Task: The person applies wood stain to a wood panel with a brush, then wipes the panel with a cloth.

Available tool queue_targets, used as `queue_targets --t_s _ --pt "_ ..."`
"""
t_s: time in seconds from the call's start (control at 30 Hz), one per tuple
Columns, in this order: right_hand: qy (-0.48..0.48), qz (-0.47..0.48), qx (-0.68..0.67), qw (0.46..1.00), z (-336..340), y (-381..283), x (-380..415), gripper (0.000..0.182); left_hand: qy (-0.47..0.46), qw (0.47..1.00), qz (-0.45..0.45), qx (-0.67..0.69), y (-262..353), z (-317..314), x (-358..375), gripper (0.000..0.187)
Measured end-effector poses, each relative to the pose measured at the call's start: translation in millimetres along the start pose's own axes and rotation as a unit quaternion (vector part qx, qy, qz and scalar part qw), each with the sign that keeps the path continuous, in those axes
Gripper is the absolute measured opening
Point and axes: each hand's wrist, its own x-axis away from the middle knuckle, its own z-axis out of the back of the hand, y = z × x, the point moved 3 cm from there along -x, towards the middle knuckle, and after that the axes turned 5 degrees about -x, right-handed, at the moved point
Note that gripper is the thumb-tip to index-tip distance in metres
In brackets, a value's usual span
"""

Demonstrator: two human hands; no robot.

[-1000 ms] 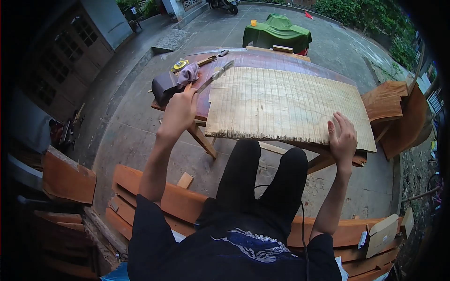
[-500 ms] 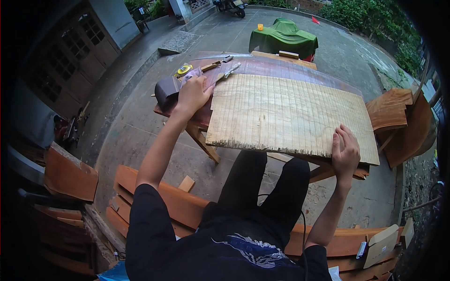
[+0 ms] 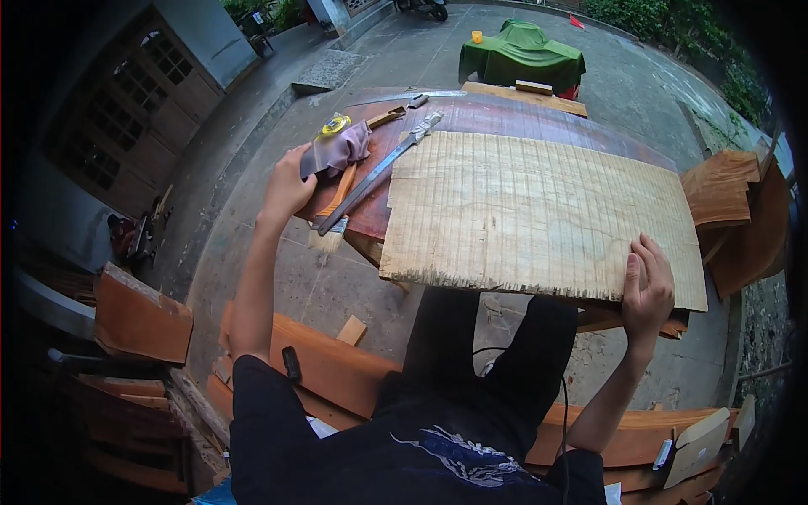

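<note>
From the torso, I record my left hand (image 3: 288,187) at eleven o'clock gripping a dark sheet (image 3: 310,163), whose drag could topple the overhanging paintbrush (image 3: 339,197); the plank (image 3: 539,219), twelve-to-one, bears my ungripping right hand (image 3: 649,290) at two.

The left arm (image 3: 254,286) reaches forward, its elbow slightly bent, to the left edge of the table (image 3: 370,220), where the left hand (image 3: 289,181) curves with its thumb pointing inward. The right arm (image 3: 610,394) bends at the elbow and rises to the table's near right corner; there the right hand (image 3: 648,290) lies palm down, fingers close together and pointing away, thumb alongside.
</note>
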Motion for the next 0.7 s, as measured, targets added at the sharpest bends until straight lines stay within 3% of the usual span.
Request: queue_targets --t_s 0.1,0.23,0.33,0.4,0.47,0.57,0.6,0.67,0.7 --pt "0.003 0.005 0.004 1.0 0.6 0.6 1.2 0.031 0.09 0.996 -0.007 -0.011 -15.3 5.1 -3.0 0.04" --pt "-0.02 -0.009 -0.016 1.0 2.4 0.3 0.2 0.03 0.236 0.971 -0.005 -0.03 30.9 53.7 -8.8 0.031" --pt "-0.016 0.071 -0.005 0.997 0.9 -21.7 -4.1 0.042 0.258 0.942 -0.051 0.208 71.7 59.8 -15.9 0.025" --pt "-0.027 0.115 -0.081 0.99 -6.0 -58.5 -4.5 0.064 0.127 0.866 -0.032 0.482 131.1 49.4 -4.4 0.026" --pt "-0.032 0.201 -0.09 0.975 -16.6 -98.2 -1.2 0.076 -0.009 0.8 -0.067 0.596 192.4 36.6 17.0 0.031" --pt "-0.065 0.309 -0.022 0.949 -34.4 -131.1 2.7 0.061 -0.228 0.717 -0.039 0.658 258.8 18.5 53.6 0.032" --pt "-0.063 0.346 0.027 0.936 -38.5 -133.6 1.6 0.053 -0.258 0.689 -0.034 0.676 270.6 10.4 62.7 0.032" --pt "-0.045 0.379 -0.015 0.924 -31.2 -141.4 2.2 0.038 -0.299 0.691 -0.073 0.655 279.6 -0.1 72.6 0.041" --pt "-0.071 0.384 -0.03 0.92 -28.0 -139.8 4.5 0.04 -0.282 0.702 -0.084 0.648 283.4 0.1 73.8 0.043"
